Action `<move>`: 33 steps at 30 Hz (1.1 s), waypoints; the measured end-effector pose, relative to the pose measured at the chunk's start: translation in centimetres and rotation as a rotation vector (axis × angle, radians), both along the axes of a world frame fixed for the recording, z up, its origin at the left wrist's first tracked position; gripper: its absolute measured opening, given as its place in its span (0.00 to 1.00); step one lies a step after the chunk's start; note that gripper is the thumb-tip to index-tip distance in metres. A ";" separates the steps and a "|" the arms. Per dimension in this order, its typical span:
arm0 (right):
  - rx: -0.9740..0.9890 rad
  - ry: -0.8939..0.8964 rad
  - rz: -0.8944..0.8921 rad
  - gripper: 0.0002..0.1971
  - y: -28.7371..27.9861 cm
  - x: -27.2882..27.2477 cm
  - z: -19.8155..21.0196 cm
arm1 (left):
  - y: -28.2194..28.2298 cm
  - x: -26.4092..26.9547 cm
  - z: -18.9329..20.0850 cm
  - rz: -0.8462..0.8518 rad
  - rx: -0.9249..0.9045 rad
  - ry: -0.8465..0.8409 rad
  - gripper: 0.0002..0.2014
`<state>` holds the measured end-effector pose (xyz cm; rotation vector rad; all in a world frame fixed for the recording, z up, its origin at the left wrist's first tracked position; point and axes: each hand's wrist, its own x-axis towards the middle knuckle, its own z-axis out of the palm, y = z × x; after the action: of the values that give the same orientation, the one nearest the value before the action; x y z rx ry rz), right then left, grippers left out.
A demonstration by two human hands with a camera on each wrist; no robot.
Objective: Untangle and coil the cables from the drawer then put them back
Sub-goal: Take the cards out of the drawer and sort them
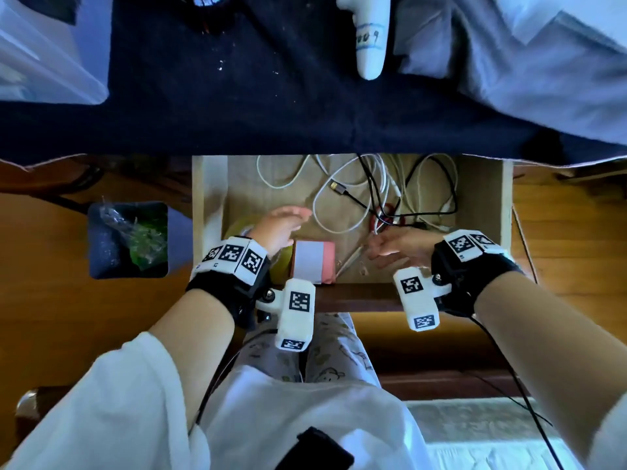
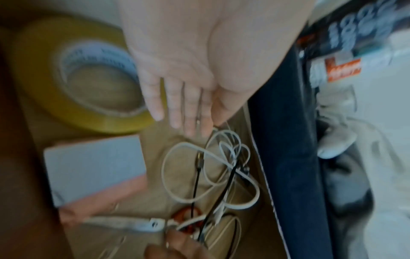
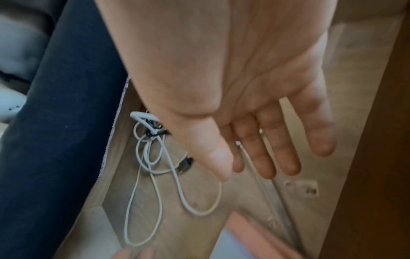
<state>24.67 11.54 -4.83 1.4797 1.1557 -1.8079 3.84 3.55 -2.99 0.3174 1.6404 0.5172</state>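
Left hand (image 1: 283,228) and right hand (image 1: 397,247), both spread and holding nothing, hover inside the open drawer (image 1: 488,198) just short of the tangled cables (image 1: 383,195); best to gather the whole knot in one lift, keeping clear of the tape roll (image 2: 73,78).

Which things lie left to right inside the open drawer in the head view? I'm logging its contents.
Yellow roll of tape → pink box with a white top → tangle of white and black cables.
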 end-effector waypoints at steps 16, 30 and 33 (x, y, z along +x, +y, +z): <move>0.440 0.136 0.962 0.27 2.9 -1.4 -4.0 | 0.7 2.5 -3.8 -0.121 -0.208 -0.039 0.29; 0.218 0.104 0.795 0.17 3.5 -1.3 -3.4 | 0.1 1.3 -1.6 0.052 -0.041 -0.144 0.18; 0.313 0.180 0.836 0.17 4.0 -0.1 -3.5 | 0.1 1.3 -1.5 0.055 -0.012 -0.181 0.17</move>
<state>24.60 15.49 -8.34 0.7655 1.8556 -1.2140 5.13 3.65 -4.48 0.2103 1.4789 0.5609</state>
